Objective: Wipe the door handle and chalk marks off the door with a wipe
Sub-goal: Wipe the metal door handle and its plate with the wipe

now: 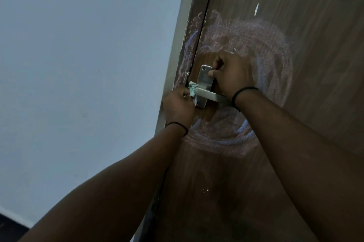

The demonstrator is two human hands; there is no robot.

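Observation:
A brown wooden door (295, 103) carries a metal lever handle (208, 95) on a steel backplate (204, 78). Smeared pinkish-white chalk marks (266, 48) ring the handle and spread onto the door frame (189, 44). My left hand (178, 106) is shut on a crumpled pale green wipe (193, 89), pressed against the left end of the lever by the backplate. My right hand (232, 74) rests against the door to the right of the backplate, fingers curled at the plate's edge; what it grips is hidden. Both wrists wear thin black bands.
A plain pale blue-grey wall (78, 64) fills the left side. A light metal frame strip (177, 54) runs between wall and door. A white skirting board and dark floor (11, 224) show at the bottom left. Small white specks (204, 190) dot the lower door.

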